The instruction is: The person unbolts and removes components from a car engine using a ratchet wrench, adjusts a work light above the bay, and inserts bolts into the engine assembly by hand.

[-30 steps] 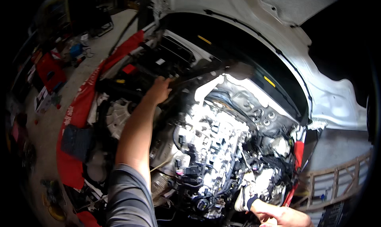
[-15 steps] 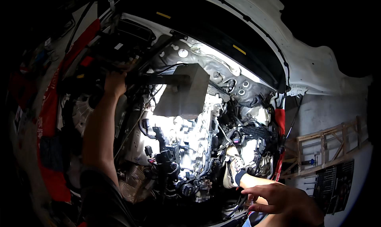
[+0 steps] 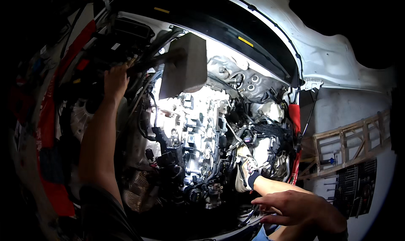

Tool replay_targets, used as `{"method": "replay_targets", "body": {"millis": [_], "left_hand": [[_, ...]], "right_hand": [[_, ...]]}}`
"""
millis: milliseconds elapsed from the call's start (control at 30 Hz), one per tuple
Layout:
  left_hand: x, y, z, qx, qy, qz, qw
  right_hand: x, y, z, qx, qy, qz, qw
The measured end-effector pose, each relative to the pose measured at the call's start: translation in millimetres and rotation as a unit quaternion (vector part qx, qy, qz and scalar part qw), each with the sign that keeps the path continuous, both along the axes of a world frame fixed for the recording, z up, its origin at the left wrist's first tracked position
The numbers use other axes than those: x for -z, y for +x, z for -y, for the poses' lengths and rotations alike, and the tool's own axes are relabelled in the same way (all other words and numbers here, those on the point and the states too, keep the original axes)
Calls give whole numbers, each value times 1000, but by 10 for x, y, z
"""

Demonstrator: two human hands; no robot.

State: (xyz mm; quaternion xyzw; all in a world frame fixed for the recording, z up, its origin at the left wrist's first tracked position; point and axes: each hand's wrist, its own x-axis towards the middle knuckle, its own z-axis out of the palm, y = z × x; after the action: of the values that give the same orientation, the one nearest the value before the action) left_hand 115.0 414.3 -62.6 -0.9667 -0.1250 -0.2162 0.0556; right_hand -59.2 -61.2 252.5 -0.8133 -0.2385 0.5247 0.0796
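Note:
My left hand (image 3: 116, 81) is closed round the dark handle of a grey, box-shaped work light (image 3: 190, 64), tilted over the upper part of an open engine bay. Strong light falls from beneath it onto the engine (image 3: 196, 144). My right hand (image 3: 287, 207) holds nothing; its fingers point left, a little apart, in front of another person's bare forearm. That person's gloved hand (image 3: 244, 171) reaches down beside the engine and is at a thin metal tool (image 3: 236, 137), perhaps a ratchet. The glove hides how the tool is held.
The raised bonnet (image 3: 329, 55) arches over the far side. Red fender covers (image 3: 52, 144) line the left and right edges. Cables and connectors (image 3: 168, 156) crowd round the engine. At right stand a wooden frame (image 3: 350, 144) and a dark tray of tools (image 3: 356, 188).
The work light has moved up and left in my left hand and has tilted, baring more of the engine. The whole view has shifted slightly. My right hand stays by the other person's forearm.

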Motion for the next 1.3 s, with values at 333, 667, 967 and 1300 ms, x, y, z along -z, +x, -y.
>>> {"method": "replay_targets", "body": {"millis": [333, 667, 967, 1300], "left_hand": [[258, -56, 72, 89, 46, 5, 995], [65, -153, 174, 62, 13, -128, 990], [-170, -542, 99, 87, 9, -33, 996], [-1344, -2124, 2850, 123, -789, -15, 602]], "right_hand": [[-52, -61, 141, -6, 42, 22, 999], [-76, -59, 199, -35, 40, -8, 999], [58, 201, 360, -38, 74, -60, 995], [2146, 2231, 906, 65, 217, 351, 909]]}}
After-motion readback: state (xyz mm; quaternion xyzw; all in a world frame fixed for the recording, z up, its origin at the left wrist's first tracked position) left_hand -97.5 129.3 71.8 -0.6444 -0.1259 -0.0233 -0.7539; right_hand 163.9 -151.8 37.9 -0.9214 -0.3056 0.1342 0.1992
